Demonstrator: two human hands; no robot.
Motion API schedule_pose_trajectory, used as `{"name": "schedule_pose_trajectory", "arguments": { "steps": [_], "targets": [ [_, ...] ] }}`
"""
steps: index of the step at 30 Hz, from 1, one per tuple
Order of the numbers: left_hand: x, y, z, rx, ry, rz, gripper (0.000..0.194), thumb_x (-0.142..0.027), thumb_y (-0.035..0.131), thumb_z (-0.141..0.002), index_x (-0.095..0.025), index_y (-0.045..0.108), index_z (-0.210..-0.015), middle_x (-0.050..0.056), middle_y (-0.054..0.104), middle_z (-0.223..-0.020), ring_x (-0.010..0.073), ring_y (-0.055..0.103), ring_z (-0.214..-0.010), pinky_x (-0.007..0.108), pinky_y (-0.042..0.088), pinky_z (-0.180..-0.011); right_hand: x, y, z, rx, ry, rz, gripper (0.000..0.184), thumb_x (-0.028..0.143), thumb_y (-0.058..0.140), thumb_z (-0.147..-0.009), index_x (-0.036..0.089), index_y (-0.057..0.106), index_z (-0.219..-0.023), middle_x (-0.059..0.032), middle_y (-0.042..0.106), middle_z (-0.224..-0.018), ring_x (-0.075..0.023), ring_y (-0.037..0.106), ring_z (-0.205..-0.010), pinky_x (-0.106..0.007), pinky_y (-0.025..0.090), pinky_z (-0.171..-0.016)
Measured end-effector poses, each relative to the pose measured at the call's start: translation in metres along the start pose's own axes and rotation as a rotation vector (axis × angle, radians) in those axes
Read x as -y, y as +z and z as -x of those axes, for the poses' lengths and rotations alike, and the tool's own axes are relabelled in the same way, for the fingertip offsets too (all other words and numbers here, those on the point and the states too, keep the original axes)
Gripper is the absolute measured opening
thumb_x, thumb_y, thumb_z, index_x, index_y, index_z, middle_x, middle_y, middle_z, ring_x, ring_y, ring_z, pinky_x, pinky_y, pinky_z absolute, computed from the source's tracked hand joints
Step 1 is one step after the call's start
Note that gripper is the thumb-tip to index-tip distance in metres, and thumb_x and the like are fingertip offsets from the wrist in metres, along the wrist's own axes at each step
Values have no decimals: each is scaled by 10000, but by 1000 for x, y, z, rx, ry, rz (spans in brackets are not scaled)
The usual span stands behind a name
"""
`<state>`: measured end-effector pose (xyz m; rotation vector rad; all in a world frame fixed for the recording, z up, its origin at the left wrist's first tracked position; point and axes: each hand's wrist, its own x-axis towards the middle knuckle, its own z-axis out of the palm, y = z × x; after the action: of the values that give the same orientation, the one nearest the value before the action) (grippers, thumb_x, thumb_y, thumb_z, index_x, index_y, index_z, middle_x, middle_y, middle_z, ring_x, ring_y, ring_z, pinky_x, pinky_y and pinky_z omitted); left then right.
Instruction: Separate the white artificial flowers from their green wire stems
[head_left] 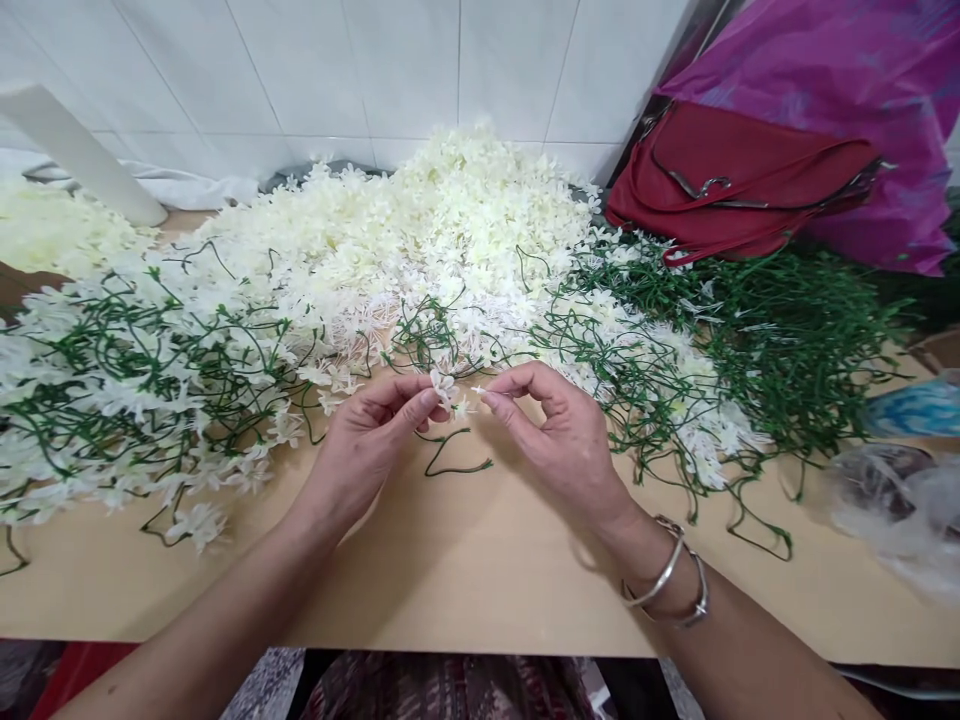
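Observation:
Over the middle of the table, my left hand (375,430) pinches a white artificial flower (443,386) between thumb and forefinger. Just to its right, the thumb and forefinger of my right hand (559,425) close on a small white flower piece (478,391). A narrow gap lies between the two pieces. Below them, a green plastic stem (457,470) lies bent on the table. Behind my hands spreads a large heap of white artificial flowers (480,220), with loose green stems tangled on top.
White flowers on green stems (150,370) pile up at the left. A bundle of green stems (787,340) lies at the right below a red handbag (742,180) and a purple bag (840,70). A clear plastic bag (900,510) sits near the right edge. Behind stands a tiled wall (405,60).

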<state>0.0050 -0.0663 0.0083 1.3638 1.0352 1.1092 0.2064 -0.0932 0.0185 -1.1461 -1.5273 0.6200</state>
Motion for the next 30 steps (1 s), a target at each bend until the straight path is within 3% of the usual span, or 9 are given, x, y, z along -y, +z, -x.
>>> {"name": "schedule_pose_trajectory", "arguments": {
  "steps": [8, 18, 23, 30],
  "targets": [
    [3, 6, 6, 48, -2, 71, 252, -453, 846, -840, -222, 817, -937, 43, 819, -896, 187, 759, -831, 312, 640, -812, 5, 5, 3, 118, 65, -80, 86, 172, 706, -893, 224, 687, -827, 11, 710, -780, -156, 666, -741, -306, 548, -746],
    [4, 9, 13, 33, 220, -182, 113, -309, 756, -942, -246, 823, -1008, 35, 833, -963, 183, 773, -879, 288, 632, -814, 9, 8, 7, 102, 154, -65, 78, 155, 679, -845, 224, 685, -808, 4, 719, -772, -156, 676, -732, -305, 571, -740],
    [10, 10, 19, 15, 353, -392, 154, -253, 691, -989, -275, 799, -1096, 24, 833, -1080, 183, 782, -965, 301, 630, -879, 6, 12, 9, 75, 199, -93, 67, 180, 673, -849, 223, 668, -798, 9, 692, -749, -153, 651, -705, -298, 554, -690],
    [8, 11, 24, 37, 384, -404, 163, -232, 696, -986, -267, 750, -1136, 19, 828, -1095, 164, 787, -972, 271, 622, -872, 2, 9, 7, 47, 117, -96, 118, 157, 725, -857, 246, 708, -932, -24, 692, -964, -186, 643, -917, -361, 525, -862]
  ]
}}
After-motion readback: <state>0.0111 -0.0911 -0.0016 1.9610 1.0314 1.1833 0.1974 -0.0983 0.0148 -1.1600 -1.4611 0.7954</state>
